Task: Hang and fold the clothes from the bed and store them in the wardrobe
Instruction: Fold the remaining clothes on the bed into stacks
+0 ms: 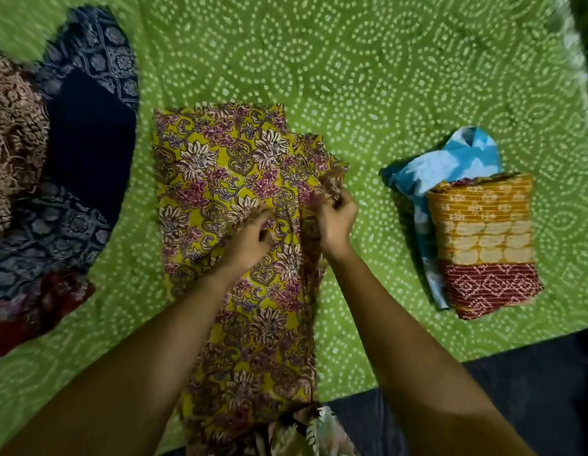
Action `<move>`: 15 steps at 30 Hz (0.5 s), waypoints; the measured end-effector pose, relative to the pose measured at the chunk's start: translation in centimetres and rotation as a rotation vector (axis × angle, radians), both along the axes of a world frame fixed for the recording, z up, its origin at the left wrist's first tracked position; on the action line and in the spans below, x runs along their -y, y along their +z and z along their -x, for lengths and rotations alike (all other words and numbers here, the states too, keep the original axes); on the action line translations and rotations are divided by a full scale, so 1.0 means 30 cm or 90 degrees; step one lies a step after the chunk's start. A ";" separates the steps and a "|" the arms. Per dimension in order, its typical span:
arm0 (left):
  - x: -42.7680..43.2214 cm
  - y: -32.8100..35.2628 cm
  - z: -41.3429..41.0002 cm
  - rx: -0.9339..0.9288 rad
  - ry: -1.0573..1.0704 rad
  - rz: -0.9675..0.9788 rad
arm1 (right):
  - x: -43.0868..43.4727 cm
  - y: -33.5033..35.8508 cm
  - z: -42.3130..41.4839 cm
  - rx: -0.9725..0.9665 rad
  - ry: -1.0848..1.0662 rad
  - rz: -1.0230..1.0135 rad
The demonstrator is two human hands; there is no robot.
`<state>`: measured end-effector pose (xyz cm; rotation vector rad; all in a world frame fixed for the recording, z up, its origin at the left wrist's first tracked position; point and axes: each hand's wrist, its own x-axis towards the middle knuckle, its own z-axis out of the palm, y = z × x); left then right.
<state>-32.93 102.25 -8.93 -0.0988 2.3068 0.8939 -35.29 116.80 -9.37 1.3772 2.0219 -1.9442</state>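
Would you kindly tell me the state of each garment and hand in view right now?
yellow floral garment: laid out on the green bedsheet, right edge lifted.
left hand: resting on the yellow floral garment.
right hand: pinching that garment's raised edge.
orange-and-red garment: folded, lying on the blue-and-white garment.
blue-and-white garment: loosely bunched, partly covered.
dark blue printed garment: unfolded, heaped at the left.

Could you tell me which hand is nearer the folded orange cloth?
Right. The right hand pinches the yellow floral garment at the edge facing the orange cloth; the left hand lies farther off, on the garment.
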 end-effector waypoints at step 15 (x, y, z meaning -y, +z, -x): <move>0.091 -0.026 -0.051 -0.207 -0.021 0.100 | 0.138 -0.017 -0.049 -0.077 0.774 -0.485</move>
